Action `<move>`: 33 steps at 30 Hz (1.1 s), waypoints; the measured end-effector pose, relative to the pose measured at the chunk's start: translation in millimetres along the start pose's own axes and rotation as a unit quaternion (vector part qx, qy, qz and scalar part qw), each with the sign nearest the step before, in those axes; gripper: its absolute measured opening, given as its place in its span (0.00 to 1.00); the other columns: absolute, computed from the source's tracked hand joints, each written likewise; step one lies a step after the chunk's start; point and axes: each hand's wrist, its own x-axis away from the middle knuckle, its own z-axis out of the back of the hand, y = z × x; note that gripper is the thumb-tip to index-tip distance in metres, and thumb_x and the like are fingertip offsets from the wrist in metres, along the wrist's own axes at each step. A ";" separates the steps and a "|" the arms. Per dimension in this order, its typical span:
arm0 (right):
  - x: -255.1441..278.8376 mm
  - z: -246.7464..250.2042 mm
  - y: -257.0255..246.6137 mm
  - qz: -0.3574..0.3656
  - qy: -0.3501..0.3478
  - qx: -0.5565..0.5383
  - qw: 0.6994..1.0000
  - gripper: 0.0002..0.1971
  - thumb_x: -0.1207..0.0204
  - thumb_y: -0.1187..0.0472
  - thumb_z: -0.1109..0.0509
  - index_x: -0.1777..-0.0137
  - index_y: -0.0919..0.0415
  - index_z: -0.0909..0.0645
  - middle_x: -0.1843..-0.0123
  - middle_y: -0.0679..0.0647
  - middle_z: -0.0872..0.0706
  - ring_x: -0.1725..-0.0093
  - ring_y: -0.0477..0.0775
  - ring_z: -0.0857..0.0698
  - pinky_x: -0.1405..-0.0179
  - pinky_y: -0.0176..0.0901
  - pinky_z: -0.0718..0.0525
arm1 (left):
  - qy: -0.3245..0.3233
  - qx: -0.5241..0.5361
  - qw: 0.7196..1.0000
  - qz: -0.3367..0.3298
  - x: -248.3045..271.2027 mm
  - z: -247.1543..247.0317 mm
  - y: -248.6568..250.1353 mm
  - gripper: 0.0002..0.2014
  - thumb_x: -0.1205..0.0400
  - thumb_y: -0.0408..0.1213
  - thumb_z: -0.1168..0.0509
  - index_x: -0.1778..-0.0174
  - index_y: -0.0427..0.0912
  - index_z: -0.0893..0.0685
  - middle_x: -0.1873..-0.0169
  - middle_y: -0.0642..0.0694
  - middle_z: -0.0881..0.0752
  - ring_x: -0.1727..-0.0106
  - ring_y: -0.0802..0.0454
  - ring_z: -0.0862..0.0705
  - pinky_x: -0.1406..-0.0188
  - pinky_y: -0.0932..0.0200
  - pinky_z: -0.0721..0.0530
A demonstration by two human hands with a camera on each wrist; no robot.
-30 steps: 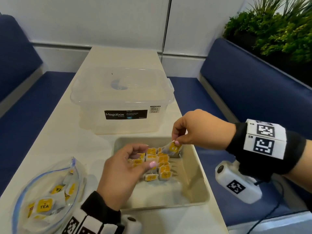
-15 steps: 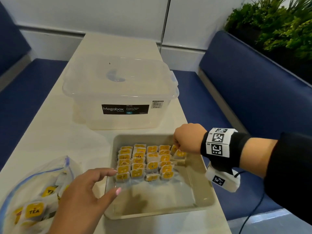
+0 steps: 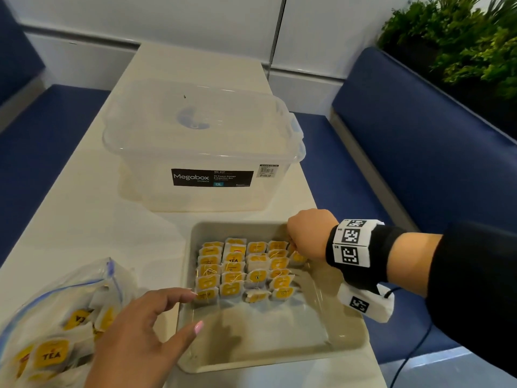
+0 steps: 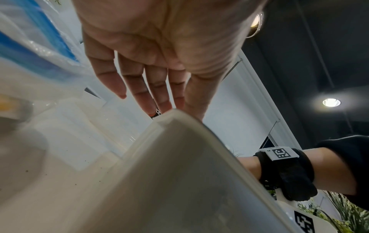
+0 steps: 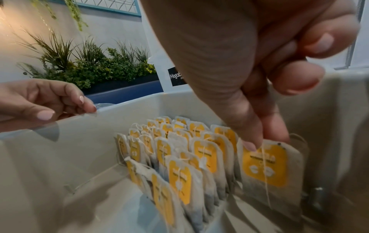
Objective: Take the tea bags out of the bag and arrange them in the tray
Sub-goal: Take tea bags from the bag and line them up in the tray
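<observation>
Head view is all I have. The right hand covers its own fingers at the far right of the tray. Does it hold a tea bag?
Observer: Yes. In the right wrist view the right hand pinches the top edge of a tea bag, next to the rows.
Operator: Do the bags in the rows lie flat?
Observer: No, they stand on edge and lean on one another.
Operator: Does the left hand grip the tray?
Observer: No. In the left wrist view the left hand has straight fingers that reach the rim of the tray, and it holds nothing.
</observation>
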 end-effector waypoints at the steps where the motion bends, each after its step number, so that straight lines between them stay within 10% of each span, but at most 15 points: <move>1: -0.1 0.1 -0.1 0.000 0.000 0.000 1.000 0.08 0.21 0.64 0.38 0.53 0.63 0.17 0.72 0.50 0.30 0.70 0.52 0.25 0.64 0.42 0.27 | -0.001 0.003 1.000 0.000 -0.3 -0.2 -0.1 0.19 0.36 0.41 0.20 0.59 0.68 0.18 0.55 0.66 0.17 0.47 0.59 0.19 0.46 0.55 0.23; 16: 14.2 10.4 15.6 -0.037 0.040 -0.057 0.997 0.09 0.23 0.62 0.37 0.52 0.57 0.13 0.62 0.51 0.16 0.65 0.53 0.19 0.66 0.41 0.22 | 0.016 0.023 0.999 -0.016 3.4 3.1 -1.9 0.17 0.35 0.41 0.21 0.61 0.69 0.18 0.57 0.66 0.16 0.49 0.65 0.19 0.49 0.59 0.23; 21: 39.2 43.1 -6.7 -0.009 0.123 -0.182 0.976 0.06 0.29 0.50 0.26 0.53 0.45 0.14 0.58 0.42 0.13 0.57 0.46 0.16 0.58 0.40 0.18 | 0.124 0.053 0.988 -0.073 6.8 20.1 -24.8 0.17 0.28 0.28 0.27 0.61 0.60 0.15 0.56 0.68 0.14 0.50 0.70 0.18 0.51 0.76 0.25; 27: 70.2 79.4 -102.8 0.111 0.187 -0.321 0.922 0.07 0.32 0.48 0.25 0.55 0.45 0.14 0.62 0.41 0.14 0.56 0.43 0.16 0.55 0.39 0.20 | 0.274 -0.041 0.961 -0.023 21.9 75.8 -57.0 0.23 0.35 0.18 0.30 0.73 0.55 0.24 0.59 0.59 0.16 0.50 0.62 0.21 0.50 0.70 0.30; 33: 57.8 63.8 -206.6 0.222 0.135 -0.361 0.896 0.09 0.24 0.56 0.32 0.47 0.50 0.14 0.48 0.52 0.12 0.46 0.55 0.16 0.51 0.42 0.24 | 0.281 -0.054 0.950 0.127 43.7 83.3 -95.4 0.22 0.30 0.31 0.25 0.45 0.48 0.26 0.47 0.52 0.25 0.45 0.46 0.22 0.50 0.54 0.27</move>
